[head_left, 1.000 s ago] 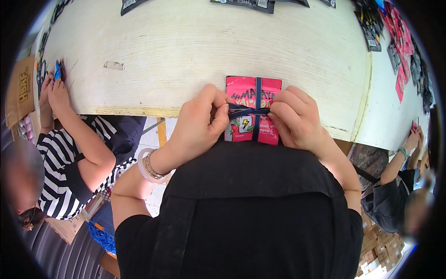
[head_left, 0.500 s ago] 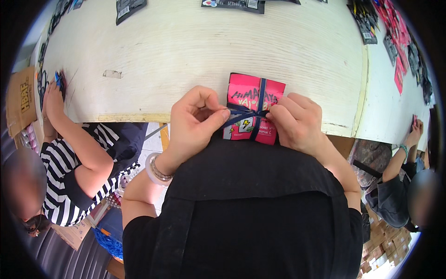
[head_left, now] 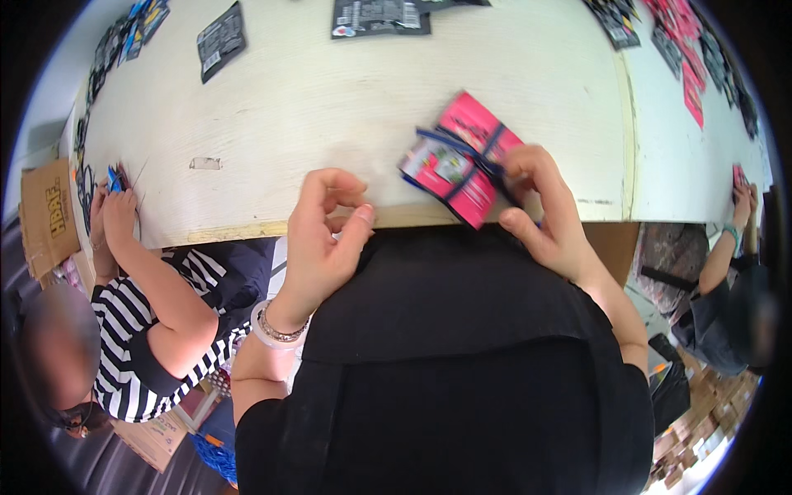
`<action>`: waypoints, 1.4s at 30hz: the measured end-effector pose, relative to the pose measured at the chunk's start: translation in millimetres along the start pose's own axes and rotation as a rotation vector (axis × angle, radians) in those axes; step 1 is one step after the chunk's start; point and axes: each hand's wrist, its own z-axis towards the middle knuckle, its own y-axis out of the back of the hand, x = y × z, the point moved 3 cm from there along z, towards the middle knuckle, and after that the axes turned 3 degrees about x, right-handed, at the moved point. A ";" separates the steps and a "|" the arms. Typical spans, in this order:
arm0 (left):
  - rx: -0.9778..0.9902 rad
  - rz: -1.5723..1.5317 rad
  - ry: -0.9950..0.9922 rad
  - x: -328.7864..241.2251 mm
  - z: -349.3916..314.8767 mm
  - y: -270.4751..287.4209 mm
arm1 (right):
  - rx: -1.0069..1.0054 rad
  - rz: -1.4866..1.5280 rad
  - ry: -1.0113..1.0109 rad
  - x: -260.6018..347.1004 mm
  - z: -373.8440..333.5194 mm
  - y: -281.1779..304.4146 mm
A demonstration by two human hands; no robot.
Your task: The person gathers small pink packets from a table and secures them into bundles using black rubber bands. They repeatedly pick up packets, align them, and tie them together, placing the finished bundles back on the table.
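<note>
Lettering (head_left: 470,129) blurs on the pink packet (head_left: 450,167) at the right hand (head_left: 551,210)

One ribbon-tied pink pouch bundle (head_left: 462,167) here, two of the wearer's hands, left hand (head_left: 324,238) plus right hand (head_left: 557,219), one white bangle (head_left: 261,327), one striped-shirted co-worker (head_left: 153,355)!
</note>
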 end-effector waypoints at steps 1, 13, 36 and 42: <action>0.054 0.053 0.010 -9.2 0.9 -6.8 | -0.026 -0.012 -0.043 1.7 -1.4 -2.0; 0.314 0.564 -0.209 -49.4 49.8 -35.2 | 0.193 -0.898 0.159 16.8 1.8 -2.4; -0.498 0.877 -0.575 -78.8 265.2 27.6 | -0.319 -0.906 0.241 -89.2 215.0 82.9; -0.185 1.475 -0.840 -97.9 271.7 -8.8 | -0.333 -0.511 0.230 -90.3 196.4 107.5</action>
